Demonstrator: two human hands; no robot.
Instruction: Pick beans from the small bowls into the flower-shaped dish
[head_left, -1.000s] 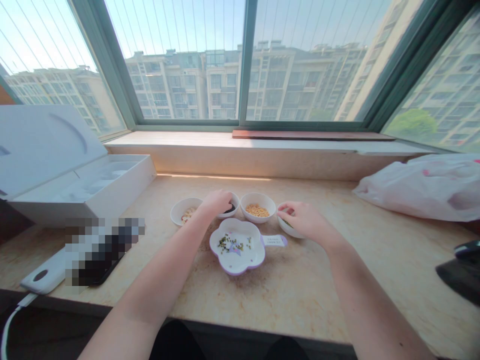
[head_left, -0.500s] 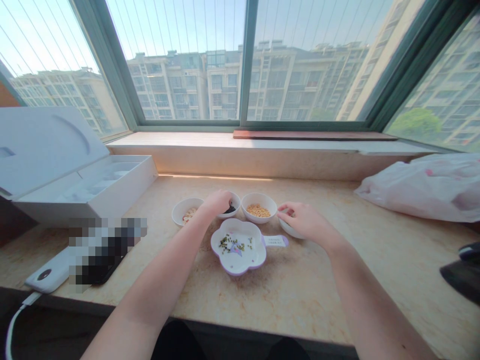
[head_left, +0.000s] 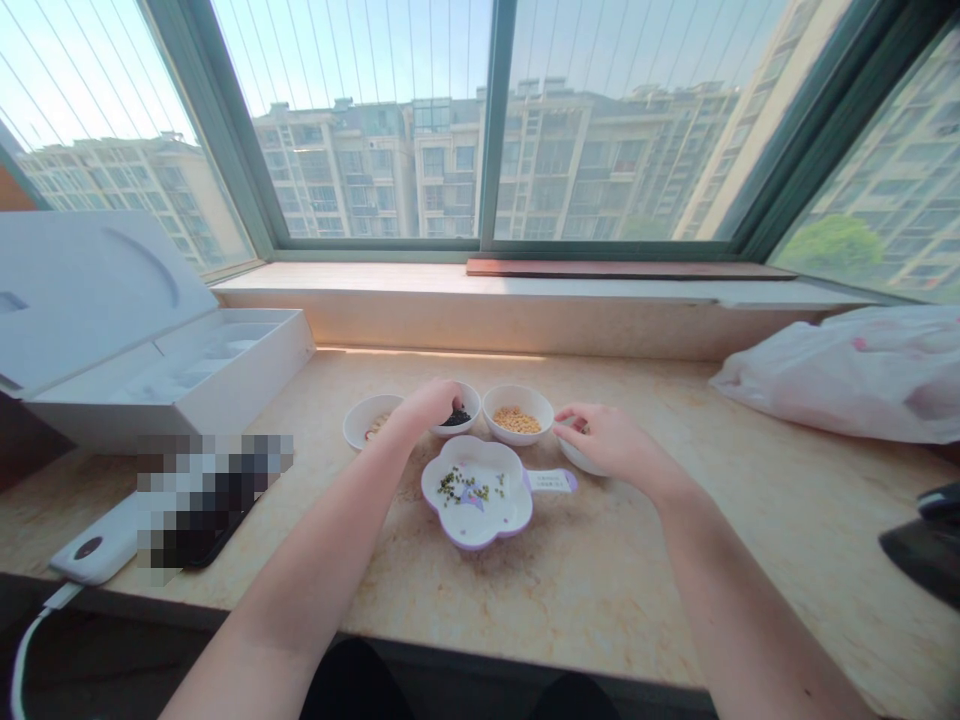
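Note:
My left hand reaches into a white bowl of black beans, its fingers bent down and pinched together among them. Over at the right, my right hand is closed at the rim of another white bowl, whose contents it mostly hides. Between the two hands stands a white bowl of yellow beans. In front is a flower-shaped dish with a purple edge and a short handle; small green beans lie scattered in it.
Left of my left hand, a white bowl holds pale pieces, partly covered by my wrist. An open white box, a white power bank and a blurred dark phone-like object lie left. A plastic bag and a black object lie right.
My left hand has shifted slightly left in the bowl of black beans, and more beans show beside its fingers. My right hand stays at its bowl.

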